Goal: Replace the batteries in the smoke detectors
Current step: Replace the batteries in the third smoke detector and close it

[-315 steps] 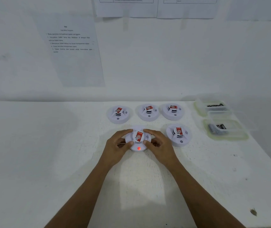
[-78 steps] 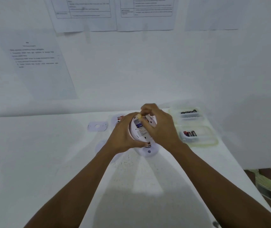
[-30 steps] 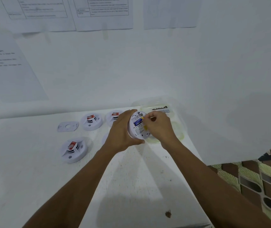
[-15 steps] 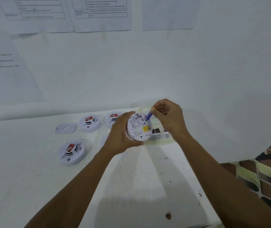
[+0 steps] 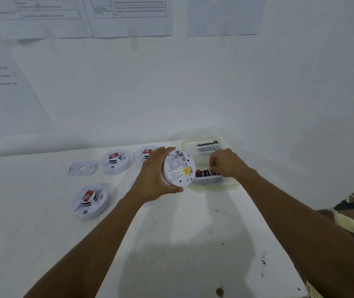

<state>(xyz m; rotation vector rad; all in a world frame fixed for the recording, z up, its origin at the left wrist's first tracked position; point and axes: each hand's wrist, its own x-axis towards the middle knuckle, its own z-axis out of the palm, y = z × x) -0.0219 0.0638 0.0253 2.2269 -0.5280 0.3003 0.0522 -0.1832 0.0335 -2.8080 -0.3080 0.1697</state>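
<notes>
My left hand grips a white round smoke detector above the table, tilted so its labelled back with a yellow sticker faces me. My right hand reaches down into the near clear container, fingers curled. Its fingertips pinch a bluish battery among the loose batteries lying there. A second clear container with more batteries stands just behind, against the wall.
Three other smoke detectors stand face up on the white table: one front left, one further back, and one partly behind my left hand. A loose mounting plate lies at the left. The table's right edge is close.
My right hand pulled a bluish battery out of the detector's back and has moved right and down into the near container. My left hand keeps holding the detector.
</notes>
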